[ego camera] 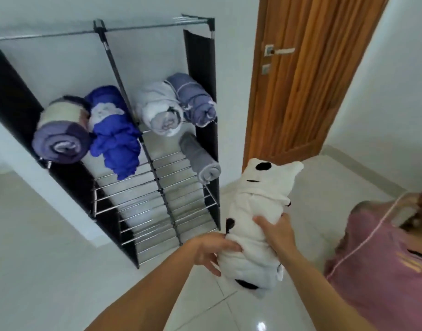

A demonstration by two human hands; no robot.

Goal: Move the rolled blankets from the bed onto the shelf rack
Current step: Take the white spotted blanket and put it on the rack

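Observation:
A rolled white blanket with black spots point(257, 206) is held in the air in front of the shelf rack point(157, 177), off its lower right corner. My left hand point(212, 249) grips its near end from the left. My right hand point(276, 232) clasps it from the right. On the rack's upper shelf lie a purple and cream roll point(62, 137), a bright blue roll point(114, 130), a white-grey roll point(160, 108) and a lilac roll point(193, 99). One shelf lower, at the right, a grey roll point(200, 158) rests. The bed is out of view.
A wooden door point(300, 75) with a metal handle point(279, 51) stands right of the rack. Another person in a pink top point(381, 259) is at the lower right, close to my right arm. The floor is glossy white tile point(50, 271).

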